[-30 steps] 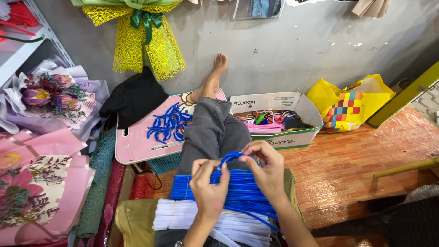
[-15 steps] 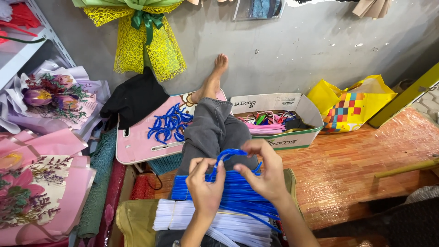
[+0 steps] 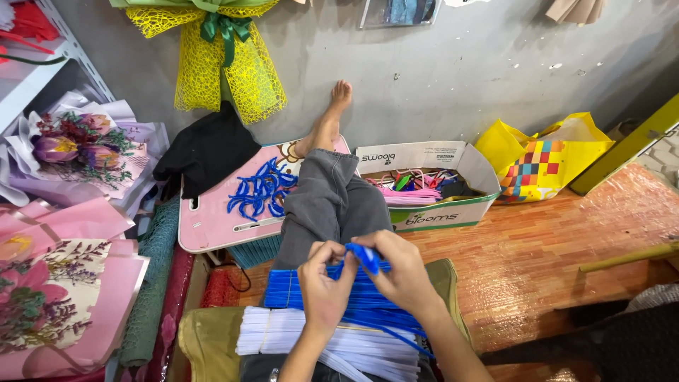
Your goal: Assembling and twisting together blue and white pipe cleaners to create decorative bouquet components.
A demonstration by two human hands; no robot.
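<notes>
Against the grey wall, your left hand (image 3: 325, 286) and right hand (image 3: 404, 272) both pinch 1 blue pipe cleaner (image 3: 366, 256) over your lap; squeeze unevenly and its bend could kink.

White pipe cleaners (image 3: 311, 339) cut off at the bottom edge; box (image 3: 424, 185) contents too jumbled to tell.

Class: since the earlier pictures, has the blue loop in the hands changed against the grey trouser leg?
Yes. The blue loop, earlier standing open over the grey trouser leg, is now pinched small between both hands.
</notes>
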